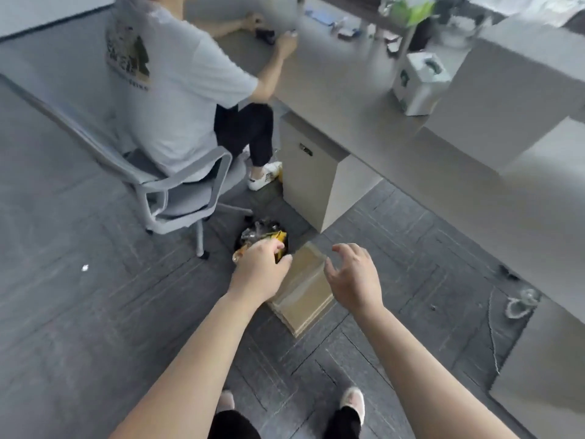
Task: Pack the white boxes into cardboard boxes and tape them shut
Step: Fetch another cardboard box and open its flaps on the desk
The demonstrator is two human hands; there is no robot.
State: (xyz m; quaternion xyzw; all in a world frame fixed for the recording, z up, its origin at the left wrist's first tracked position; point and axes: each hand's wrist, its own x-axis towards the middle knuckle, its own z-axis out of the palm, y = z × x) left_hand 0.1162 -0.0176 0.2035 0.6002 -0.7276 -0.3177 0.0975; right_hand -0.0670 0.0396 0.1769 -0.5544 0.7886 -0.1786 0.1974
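Part of the bin (pixel 262 231) is hidden by the left hand (pixel 259 270). What is held cannot be told. The small things (pixel 345 31) on the surface (pixel 332 77) are blurred.

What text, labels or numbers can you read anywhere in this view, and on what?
None is legible.
Seated person's T-shirt: back print with a line of lettering, too blurred.
White box on the desk: green marks, too blurred.
Cabinet tag: too small.
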